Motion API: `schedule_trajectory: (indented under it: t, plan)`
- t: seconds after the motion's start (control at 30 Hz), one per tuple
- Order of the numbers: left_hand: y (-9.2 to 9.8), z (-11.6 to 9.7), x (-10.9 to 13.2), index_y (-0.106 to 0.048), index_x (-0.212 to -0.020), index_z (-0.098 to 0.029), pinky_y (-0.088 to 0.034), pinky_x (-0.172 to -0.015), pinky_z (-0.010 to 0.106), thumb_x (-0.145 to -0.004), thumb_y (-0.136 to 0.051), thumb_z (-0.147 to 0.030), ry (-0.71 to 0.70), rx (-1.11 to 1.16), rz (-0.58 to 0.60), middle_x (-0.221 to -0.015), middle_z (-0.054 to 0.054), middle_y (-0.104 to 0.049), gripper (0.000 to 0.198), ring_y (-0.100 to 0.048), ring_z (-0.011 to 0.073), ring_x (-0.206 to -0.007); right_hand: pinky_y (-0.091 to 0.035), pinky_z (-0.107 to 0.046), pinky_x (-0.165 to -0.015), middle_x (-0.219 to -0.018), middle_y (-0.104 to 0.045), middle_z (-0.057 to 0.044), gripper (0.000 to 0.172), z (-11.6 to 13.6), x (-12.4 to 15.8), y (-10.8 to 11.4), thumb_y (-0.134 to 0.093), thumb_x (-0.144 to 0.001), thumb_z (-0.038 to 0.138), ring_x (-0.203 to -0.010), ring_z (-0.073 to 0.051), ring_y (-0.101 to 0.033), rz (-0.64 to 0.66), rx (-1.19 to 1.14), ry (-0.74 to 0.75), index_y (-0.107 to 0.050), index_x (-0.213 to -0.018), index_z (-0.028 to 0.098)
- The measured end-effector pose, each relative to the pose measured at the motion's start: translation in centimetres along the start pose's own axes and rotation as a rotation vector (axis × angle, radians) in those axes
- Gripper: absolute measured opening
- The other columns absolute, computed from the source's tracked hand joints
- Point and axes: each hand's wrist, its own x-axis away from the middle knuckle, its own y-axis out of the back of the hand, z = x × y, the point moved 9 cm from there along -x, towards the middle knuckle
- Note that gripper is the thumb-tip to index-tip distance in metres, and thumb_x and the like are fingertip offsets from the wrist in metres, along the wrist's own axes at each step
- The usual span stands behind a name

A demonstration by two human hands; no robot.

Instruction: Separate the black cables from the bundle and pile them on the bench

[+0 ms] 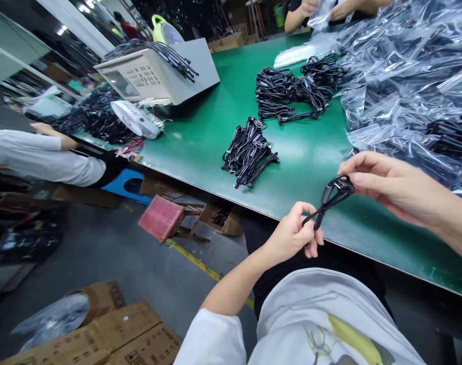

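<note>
A folded black cable is stretched between my two hands, above the front edge of the green table. My left hand is closed round its lower end. The fingers of my right hand pinch the looped upper end, where a connector shows. On the table, left of my hands, lies a small heap of bundled black cables. Behind it is a larger pile of bundled cables. Clear plastic bags, some with black cables inside, are heaped at the right.
A beige instrument with cables on top and a white fan stand at the table's left. Across the table, a person's hands hold plastic. Another person's arm reaches in at left. A red stool and cardboard boxes are below.
</note>
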Motion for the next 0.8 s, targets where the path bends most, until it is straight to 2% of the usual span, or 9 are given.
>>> schedule_trajectory:
  t: [0.17,0.27,0.33,0.43,0.5,0.63,0.73,0.8]
  plan:
    - [-1.0,0.4,0.6,-0.043,-0.102,-0.022,-0.052,-0.048,0.018,-0.102,-0.046,-0.034,0.114,-0.037,0.117,-0.082,-0.002,-0.068,0.012,-0.066,0.0085,-0.052,-0.061,-0.036,-0.081,-0.094,-0.079,-0.005,0.029,-0.7,1.4,-1.0,-0.084,-0.082,0.052,-0.085,-0.022,-0.073,0.166,0.072,-0.148,-0.082,-0.096,0.026]
    - [-1.3,1.3,1.1,-0.047,-0.100,-0.020,-0.051,-0.051,0.018,-0.100,-0.045,-0.026,0.201,-0.068,0.179,-0.075,-0.001,-0.068,0.007,-0.068,0.0097,-0.054,-0.060,-0.034,-0.073,-0.095,-0.078,-0.005,0.033,-1.2,2.6,-1.4,-0.081,-0.084,0.055,-0.078,-0.020,-0.070,0.299,0.160,-0.194,-0.083,-0.102,0.027]
    - [-1.3,1.8,1.5,-0.049,-0.098,-0.019,-0.052,-0.053,0.018,-0.095,-0.046,-0.020,0.244,-0.089,0.194,-0.069,-0.002,-0.067,0.004,-0.068,0.0100,-0.055,-0.058,-0.032,-0.065,-0.087,-0.076,-0.004,0.034,-2.5,3.7,-1.8,-0.077,-0.087,0.057,-0.068,-0.019,-0.068,0.403,0.203,-0.270,-0.081,-0.103,0.027]
    - [-1.3,2.7,2.2,-0.051,-0.095,-0.019,-0.055,-0.058,0.021,-0.088,-0.046,-0.014,0.288,-0.141,0.198,-0.070,-0.002,-0.066,0.010,-0.068,0.0106,-0.057,-0.056,-0.032,-0.057,-0.076,-0.070,-0.002,0.040,-4.4,5.3,-2.6,-0.070,-0.089,0.064,-0.061,-0.019,-0.066,0.504,0.291,-0.359,-0.077,-0.091,0.024]
    - [-1.5,3.4,2.6,-0.052,-0.093,-0.019,-0.057,-0.062,0.023,-0.084,-0.045,-0.010,0.310,-0.213,0.211,-0.072,-0.002,-0.066,0.014,-0.070,0.0115,-0.063,-0.055,-0.032,-0.059,-0.076,-0.066,-0.002,0.046,-4.6,5.9,-3.2,-0.064,-0.091,0.067,-0.062,-0.019,-0.065,0.505,0.395,-0.309,-0.072,-0.081,0.022]
    - [-2.5,3.6,3.1,-0.060,-0.092,-0.018,-0.052,-0.068,0.021,-0.086,-0.045,-0.010,0.242,-0.429,0.317,-0.085,0.001,-0.072,0.018,-0.067,0.0100,-0.072,-0.049,-0.029,-0.059,-0.080,-0.061,-0.003,0.052,-3.9,7.0,-5.0,-0.055,-0.097,0.066,-0.063,-0.016,-0.060,0.550,0.542,-0.199,-0.069,-0.073,0.022]
    - [-4.0,2.3,3.8,-0.065,-0.094,-0.017,-0.047,-0.072,0.023,-0.094,-0.049,-0.020,0.087,-0.654,0.486,-0.089,0.002,-0.072,0.016,-0.062,0.0112,-0.076,-0.047,-0.028,-0.056,-0.083,-0.061,-0.003,0.057,-4.5,7.9,-5.2,-0.053,-0.096,0.070,-0.061,-0.015,-0.059,0.603,0.447,-0.298,-0.068,-0.069,0.022]
    - [-4.5,1.5,4.5,-0.065,-0.098,-0.017,-0.049,-0.077,0.024,-0.096,-0.049,-0.020,0.067,-0.683,0.543,-0.092,0.004,-0.073,0.016,-0.065,0.0135,-0.083,-0.047,-0.028,-0.057,-0.084,-0.063,-0.004,0.059,-5.6,8.7,-4.8,-0.052,-0.096,0.072,-0.061,-0.015,-0.059,0.631,0.366,-0.391,-0.067,-0.068,0.022]
